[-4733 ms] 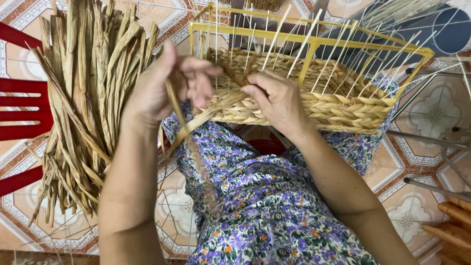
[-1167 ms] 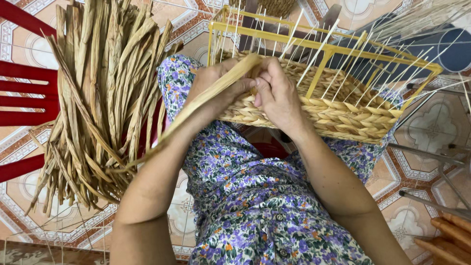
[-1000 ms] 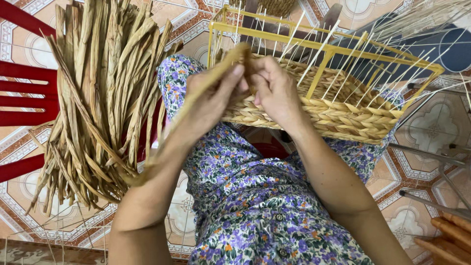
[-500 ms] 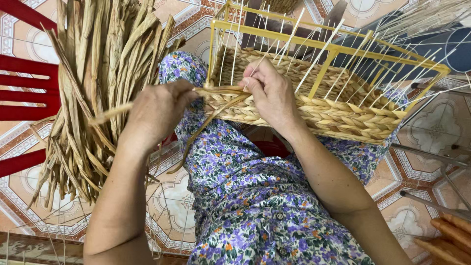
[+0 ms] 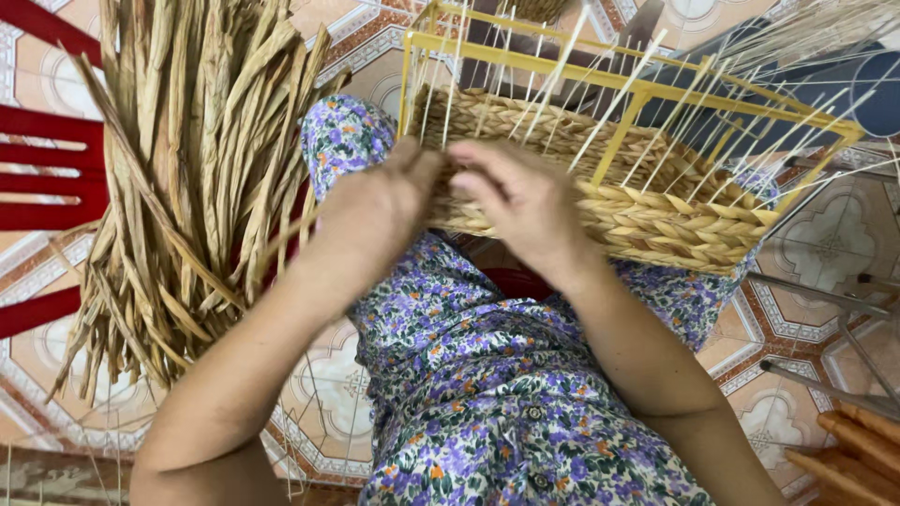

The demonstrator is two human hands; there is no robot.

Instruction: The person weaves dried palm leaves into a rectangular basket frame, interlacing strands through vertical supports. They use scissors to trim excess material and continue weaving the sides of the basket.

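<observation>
Left hand (image 5: 375, 211) and right hand (image 5: 525, 201) both pinching 1 dry straw strand at the near side of the half-woven basket (image 5: 656, 211) on the lap. Weaving step, likely. Next: tuck strand between thin white sticks (image 5: 553, 94). Loose straw bundle (image 5: 187, 169) beside.

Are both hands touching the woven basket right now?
Touching. The head view shows the left hand and the right hand pressed against the near edge of the woven basket, with no gap.
</observation>
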